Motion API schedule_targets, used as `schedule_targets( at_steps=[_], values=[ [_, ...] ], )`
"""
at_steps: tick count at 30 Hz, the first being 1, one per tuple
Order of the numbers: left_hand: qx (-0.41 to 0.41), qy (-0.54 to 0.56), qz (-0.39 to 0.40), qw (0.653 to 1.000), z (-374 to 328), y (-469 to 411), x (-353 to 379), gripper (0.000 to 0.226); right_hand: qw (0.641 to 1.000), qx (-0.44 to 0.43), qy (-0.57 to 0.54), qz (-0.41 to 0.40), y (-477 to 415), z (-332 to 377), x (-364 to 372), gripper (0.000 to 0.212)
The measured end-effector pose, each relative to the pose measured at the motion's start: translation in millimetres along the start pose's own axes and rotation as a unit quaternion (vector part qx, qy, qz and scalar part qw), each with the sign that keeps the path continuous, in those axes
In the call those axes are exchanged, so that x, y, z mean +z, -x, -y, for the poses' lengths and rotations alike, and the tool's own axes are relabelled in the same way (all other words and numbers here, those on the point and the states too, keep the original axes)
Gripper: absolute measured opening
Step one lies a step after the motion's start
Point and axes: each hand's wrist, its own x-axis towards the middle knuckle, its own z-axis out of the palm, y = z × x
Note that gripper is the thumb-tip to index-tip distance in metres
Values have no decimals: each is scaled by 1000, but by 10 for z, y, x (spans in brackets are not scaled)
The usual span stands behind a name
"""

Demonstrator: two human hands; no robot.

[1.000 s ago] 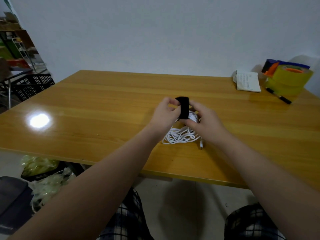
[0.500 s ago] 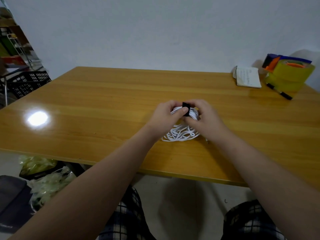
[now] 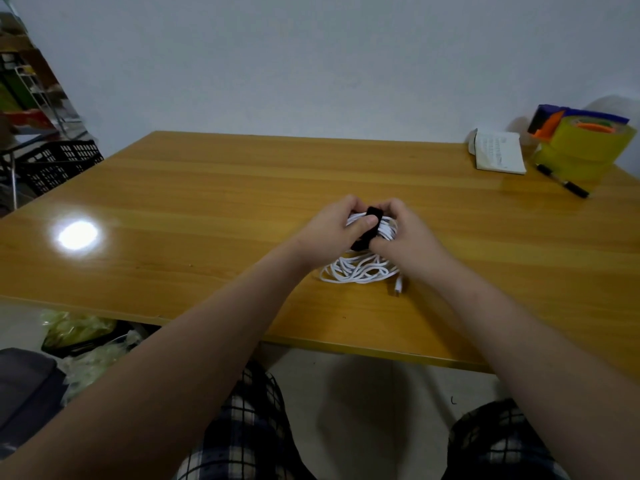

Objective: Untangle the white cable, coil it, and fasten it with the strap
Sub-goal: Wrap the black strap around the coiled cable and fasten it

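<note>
Head view: both hands, left hand (image 3: 334,233) and right hand (image 3: 410,237), pinch black strap (image 3: 370,230) around coiled white cable (image 3: 360,270) (loops bunched)

Head-worn view, forward and down

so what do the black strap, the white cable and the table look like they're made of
Black strap: matte, bends round the bundle, probably fabric hook-and-loop.
White cable: smooth, slightly glossy flexible jacket, likely plastic or rubber.
Table: orange-brown wood grain under a glossy finish with a bright light reflection; solid wood, veneer or laminate, can't tell.
</note>
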Motion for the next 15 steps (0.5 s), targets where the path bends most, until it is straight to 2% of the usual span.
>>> schedule_targets(
  at_steps=[7,11,13,15],
  values=[
    [59,-61,21,996,6,-12,45,11,987,94,-125,26,11,39,-49,48],
    [49,-37,18,998,22,-1,29,7,966,129,-215,56,10,0,-34,59],
    [24,-6,8,1000,29,1,19,9,975,112,-184,54,24,11,-32,57],
    [-10,33,-8,999,31,7,18,13,994,54,-77,48,30,55,-50,52]
  ],
)
